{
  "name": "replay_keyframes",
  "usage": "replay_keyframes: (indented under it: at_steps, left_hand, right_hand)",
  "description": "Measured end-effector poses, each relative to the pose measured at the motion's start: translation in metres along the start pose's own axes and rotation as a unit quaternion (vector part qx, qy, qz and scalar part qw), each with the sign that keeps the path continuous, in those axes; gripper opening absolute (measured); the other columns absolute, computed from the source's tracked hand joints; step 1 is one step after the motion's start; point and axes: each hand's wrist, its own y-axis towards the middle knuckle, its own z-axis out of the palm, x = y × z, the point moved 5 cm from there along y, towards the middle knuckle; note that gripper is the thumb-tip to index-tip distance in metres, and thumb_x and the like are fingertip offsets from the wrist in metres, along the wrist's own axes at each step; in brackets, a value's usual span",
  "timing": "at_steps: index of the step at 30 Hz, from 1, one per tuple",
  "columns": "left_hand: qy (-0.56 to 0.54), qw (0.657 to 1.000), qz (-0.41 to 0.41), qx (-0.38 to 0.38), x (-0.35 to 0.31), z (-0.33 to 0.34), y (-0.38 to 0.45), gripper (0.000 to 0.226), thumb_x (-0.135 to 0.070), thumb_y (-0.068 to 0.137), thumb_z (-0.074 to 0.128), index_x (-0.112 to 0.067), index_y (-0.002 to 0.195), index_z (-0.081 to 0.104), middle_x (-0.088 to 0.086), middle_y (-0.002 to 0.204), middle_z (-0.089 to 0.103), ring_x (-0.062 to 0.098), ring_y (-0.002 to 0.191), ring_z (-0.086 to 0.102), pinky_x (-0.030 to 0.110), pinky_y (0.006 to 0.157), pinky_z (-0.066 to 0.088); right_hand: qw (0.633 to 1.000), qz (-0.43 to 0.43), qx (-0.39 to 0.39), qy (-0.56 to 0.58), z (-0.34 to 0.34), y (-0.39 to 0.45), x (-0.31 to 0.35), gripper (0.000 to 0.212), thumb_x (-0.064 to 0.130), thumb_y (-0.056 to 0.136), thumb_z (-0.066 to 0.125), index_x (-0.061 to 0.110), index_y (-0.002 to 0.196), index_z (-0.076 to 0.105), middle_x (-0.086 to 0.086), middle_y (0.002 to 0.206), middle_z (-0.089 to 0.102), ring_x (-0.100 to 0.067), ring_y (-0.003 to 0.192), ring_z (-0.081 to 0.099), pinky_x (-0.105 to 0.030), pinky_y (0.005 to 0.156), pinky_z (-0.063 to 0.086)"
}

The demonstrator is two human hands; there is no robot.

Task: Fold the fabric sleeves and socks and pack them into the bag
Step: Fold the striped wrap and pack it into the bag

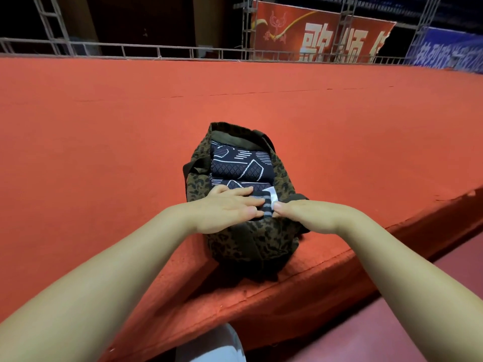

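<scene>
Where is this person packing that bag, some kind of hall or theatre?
Probably a stage or event hall. The bag sits on a raised platform covered in red carpet, with metal truss framing and a red banner behind it.

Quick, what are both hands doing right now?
Left hand: open, straight fingers pressing the folded dark navy white-patterned fabric inside the leopard-print cloth bag.
Right hand: touching the striped piece; grip cannot be told.

Bag (pixel 251 244): on platform (pixel 104 126), near its front edge.
Folded fabric (pixel 235 165): inside bag.
Hands: left hand (pixel 222 209), right hand (pixel 308 214), atop bag's near opening.
</scene>
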Motion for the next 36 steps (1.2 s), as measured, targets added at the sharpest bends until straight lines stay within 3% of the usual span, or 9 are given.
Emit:
replay_keyframes:
  at_steps: [3,7,12,14,17,21,24,31,36]
  left_hand:
    - [-0.04,0.999,-0.003,0.001,0.007,0.004,0.003,0.092,-0.071,0.071,-0.007,-0.035,0.139,0.042,-0.022,0.153,0.018,-0.003,0.142,-0.007,0.036,0.115,-0.008]
    - [-0.145,0.988,-0.048,-0.01,0.019,0.004,0.005,0.084,-0.091,0.063,-0.006,-0.061,0.126,0.041,-0.034,0.147,0.021,0.012,0.145,-0.008,0.046,0.115,-0.005]
    - [-0.192,0.98,-0.045,0.039,0.011,0.009,0.007,0.063,-0.074,0.083,0.024,-0.038,0.119,0.062,-0.021,0.143,0.042,0.001,0.136,0.028,0.02,0.112,0.014]
    - [-0.238,0.969,-0.063,-0.005,0.002,0.001,0.013,0.027,-0.049,0.09,0.047,-0.033,0.105,0.064,-0.013,0.112,0.063,0.005,0.103,0.056,0.021,0.09,0.04]
    - [-0.325,0.94,0.01,-0.101,-0.019,-0.013,0.0,0.01,-0.025,0.091,0.058,-0.027,0.082,0.053,-0.016,0.065,0.05,0.005,0.059,0.045,0.02,0.059,0.036]
    - [-0.311,0.943,0.043,-0.111,-0.023,-0.011,-0.007,0.03,-0.023,0.091,0.058,-0.049,0.106,0.056,-0.021,0.087,0.06,-0.005,0.083,0.055,0.015,0.082,0.042]
    - [-0.345,0.93,0.038,-0.117,-0.021,-0.006,-0.011,0.028,-0.015,0.091,0.059,-0.038,0.109,0.059,-0.025,0.09,0.062,-0.011,0.084,0.056,0.009,0.08,0.039]
    - [-0.377,0.913,0.035,-0.154,-0.022,-0.01,-0.021,0.018,-0.027,0.091,0.057,-0.042,0.097,0.065,-0.027,0.101,0.066,-0.008,0.102,0.058,0.009,0.09,0.042]
    - [-0.388,0.908,0.047,-0.15,-0.023,-0.005,-0.025,0.034,-0.051,0.088,0.038,-0.035,0.092,0.068,-0.019,0.088,0.066,0.002,0.093,0.059,0.025,0.095,0.041]
  right_hand:
    - [0.998,-0.045,-0.051,0.002,-0.018,0.002,0.027,0.049,0.061,0.095,0.027,0.038,0.067,0.061,0.021,0.072,0.054,-0.001,0.069,0.049,-0.03,0.076,0.04]
    - [0.98,-0.124,-0.149,0.047,-0.051,-0.008,0.052,0.045,0.044,0.1,0.033,0.02,0.071,0.058,0.01,0.071,0.052,-0.008,0.067,0.046,-0.03,0.069,0.038]
    - [0.989,-0.068,-0.128,0.032,-0.049,-0.012,0.054,0.054,0.052,0.099,0.027,0.017,0.078,0.063,0.005,0.078,0.06,-0.009,0.072,0.052,-0.028,0.076,0.04]
    - [0.976,-0.12,-0.155,0.091,-0.049,-0.017,0.055,0.049,0.048,0.094,0.03,0.013,0.081,0.063,0.003,0.075,0.061,-0.008,0.071,0.053,-0.025,0.073,0.04]
    - [0.955,-0.13,-0.203,0.17,-0.05,-0.025,0.045,0.046,0.045,0.094,0.033,0.01,0.085,0.061,0.001,0.072,0.062,-0.009,0.065,0.054,-0.025,0.07,0.043]
    - [0.979,0.015,-0.181,0.09,-0.042,-0.024,0.032,0.055,0.056,0.095,0.029,0.02,0.09,0.07,-0.002,0.087,0.068,-0.007,0.064,0.053,-0.027,0.071,0.04]
    - [0.984,-0.008,-0.146,0.1,-0.035,-0.03,0.041,0.043,0.048,0.096,0.041,0.022,0.085,0.072,0.008,0.075,0.063,-0.006,0.066,0.05,-0.02,0.066,0.038]
    - [0.943,0.072,-0.315,0.074,-0.024,-0.047,0.036,0.046,0.05,0.093,0.046,0.012,0.068,0.048,-0.002,0.058,0.044,-0.016,0.052,0.037,-0.031,0.055,0.027]
    - [0.889,0.021,-0.221,0.401,0.014,-0.05,0.038,0.037,0.028,0.09,0.058,0.013,0.061,0.041,0.0,0.04,0.04,-0.012,0.036,0.03,-0.02,0.042,0.022]
